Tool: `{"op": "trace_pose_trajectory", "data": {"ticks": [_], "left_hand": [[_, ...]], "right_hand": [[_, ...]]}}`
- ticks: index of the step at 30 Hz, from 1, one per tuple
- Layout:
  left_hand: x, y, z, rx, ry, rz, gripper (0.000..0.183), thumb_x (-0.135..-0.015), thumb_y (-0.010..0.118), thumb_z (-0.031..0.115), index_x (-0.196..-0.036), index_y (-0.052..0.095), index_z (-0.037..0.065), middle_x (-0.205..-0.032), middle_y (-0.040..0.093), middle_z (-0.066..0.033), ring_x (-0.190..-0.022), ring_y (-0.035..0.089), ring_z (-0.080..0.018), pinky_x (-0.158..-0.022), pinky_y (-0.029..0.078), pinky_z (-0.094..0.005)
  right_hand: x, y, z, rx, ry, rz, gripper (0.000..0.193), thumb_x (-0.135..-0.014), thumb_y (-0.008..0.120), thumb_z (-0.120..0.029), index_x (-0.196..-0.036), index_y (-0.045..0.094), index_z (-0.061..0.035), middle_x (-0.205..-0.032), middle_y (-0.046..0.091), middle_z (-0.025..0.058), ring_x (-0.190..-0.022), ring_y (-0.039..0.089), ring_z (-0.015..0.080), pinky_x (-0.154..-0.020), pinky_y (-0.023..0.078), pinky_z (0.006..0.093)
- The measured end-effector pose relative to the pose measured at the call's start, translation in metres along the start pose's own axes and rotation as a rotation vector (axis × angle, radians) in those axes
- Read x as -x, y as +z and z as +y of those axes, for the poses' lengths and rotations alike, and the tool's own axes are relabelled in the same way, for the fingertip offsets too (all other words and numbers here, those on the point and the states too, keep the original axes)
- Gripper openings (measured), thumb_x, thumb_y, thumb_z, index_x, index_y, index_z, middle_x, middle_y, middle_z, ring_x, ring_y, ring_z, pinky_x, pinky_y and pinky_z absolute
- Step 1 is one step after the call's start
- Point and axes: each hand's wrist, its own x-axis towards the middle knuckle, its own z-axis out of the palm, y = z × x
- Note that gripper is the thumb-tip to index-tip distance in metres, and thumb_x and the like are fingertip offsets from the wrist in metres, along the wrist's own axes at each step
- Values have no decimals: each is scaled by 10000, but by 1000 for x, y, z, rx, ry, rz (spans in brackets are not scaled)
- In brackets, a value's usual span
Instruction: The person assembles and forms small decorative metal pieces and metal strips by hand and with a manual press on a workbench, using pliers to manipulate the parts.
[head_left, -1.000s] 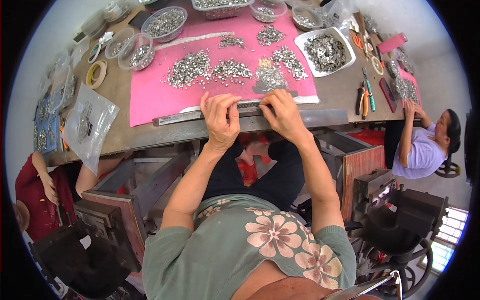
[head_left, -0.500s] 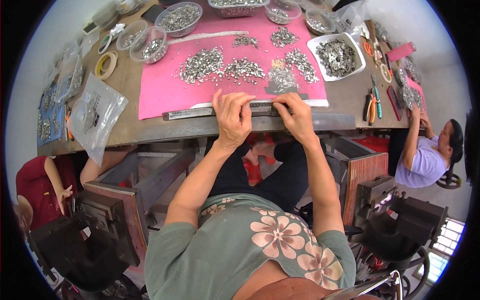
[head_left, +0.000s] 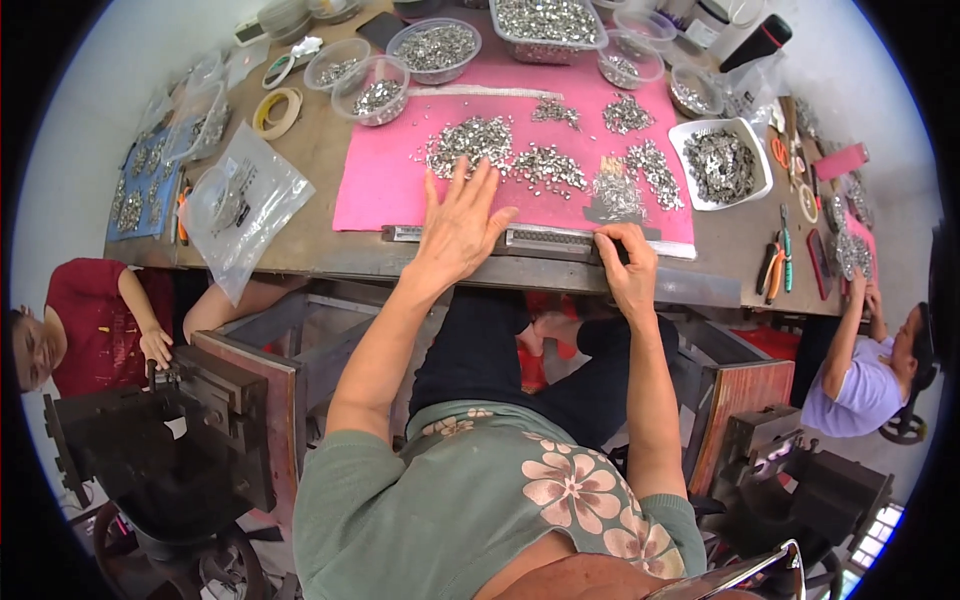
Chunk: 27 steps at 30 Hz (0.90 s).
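Observation:
My left hand (head_left: 456, 232) is stretched forward over the pink mat (head_left: 375, 185), fingers extended, with the fingertips at the near edge of a heap of small shiny metal pieces (head_left: 470, 132). Its palm hides part of the mat's front edge. Along that edge lies a dark, narrow metal bar (head_left: 550, 244) with a row of small pieces or slots on top. At the bar's right end, my right hand (head_left: 630, 268) grips it between bent thumb and fingers. Farther in lie a smaller metal heap (head_left: 548, 168) and a pile of thin silvery pieces (head_left: 616, 192).
A white square dish (head_left: 762, 188) of metal parts stands right, beside orange-handled pliers (head_left: 768, 272). Clear tubs (head_left: 400, 100) of pieces line the back. A plastic bag (head_left: 262, 190) and tape roll (head_left: 262, 118) lie left. One person (head_left: 85, 320) sits left, another (head_left: 850, 390) right.
My left hand has left the bar and reached forward to the heap, its fingers straightening. My right hand stays at the bar's right end. The whole view has shifted.

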Motion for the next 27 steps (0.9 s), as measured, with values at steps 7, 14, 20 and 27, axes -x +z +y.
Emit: {"op": "trace_pose_trajectory", "data": {"ticks": [7,14,20,27], "left_hand": [[14,-11,6,154,146,-129,630,-1039,458,513,-1425,555,25,-1523,502,-148,-1521,238,-422,-1178,54,-720],[1,-16,-19,386,-48,258,158,-919,711,191,-1040,752,99,-895,707,-34,-853,611,-204,-1001,343,-471],[-15,-7,-10,225,4,248,97,-889,738,196,-950,731,122,-832,680,6,-848,602,-183,-927,335,-419],[-22,2,-11,127,91,233,97,-879,742,202,-949,728,137,-858,675,5,-865,589,-198,-947,316,-452]], "right_hand": [[1,0,0,31,-3,4,62,-879,715,-20,-932,687,-2,-857,666,96,-808,607,254,-756,484,349],[-26,15,-16,182,-260,-36,81,-860,723,-32,-936,695,-42,-887,668,89,-844,610,271,-796,448,371],[-59,78,-20,257,-389,-122,111,-840,713,-53,-949,698,-61,-889,608,85,-890,582,278,-808,436,403],[-72,99,-19,462,-453,-229,79,-831,699,-77,-901,675,-47,-899,609,108,-926,568,299,-828,437,414]]}}
